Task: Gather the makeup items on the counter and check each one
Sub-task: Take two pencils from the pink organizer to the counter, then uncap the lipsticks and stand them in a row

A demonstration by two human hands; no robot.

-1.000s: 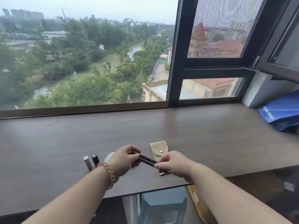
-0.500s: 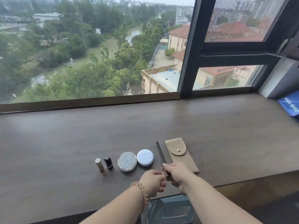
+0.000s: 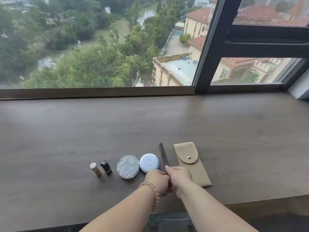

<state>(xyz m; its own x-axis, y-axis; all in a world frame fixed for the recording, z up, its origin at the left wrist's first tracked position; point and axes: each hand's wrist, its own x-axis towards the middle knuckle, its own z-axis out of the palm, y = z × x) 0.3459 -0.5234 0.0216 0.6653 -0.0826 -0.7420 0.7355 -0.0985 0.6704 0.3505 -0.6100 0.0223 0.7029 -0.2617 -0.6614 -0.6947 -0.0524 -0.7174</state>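
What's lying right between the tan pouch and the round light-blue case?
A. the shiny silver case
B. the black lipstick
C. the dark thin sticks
C: the dark thin sticks lie on the counter, with the tan pouch just to their right and the round light-blue case just to their left.

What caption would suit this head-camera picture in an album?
Left hand and right hand hold dark pencils between a compact and a tan pouch on the counter.
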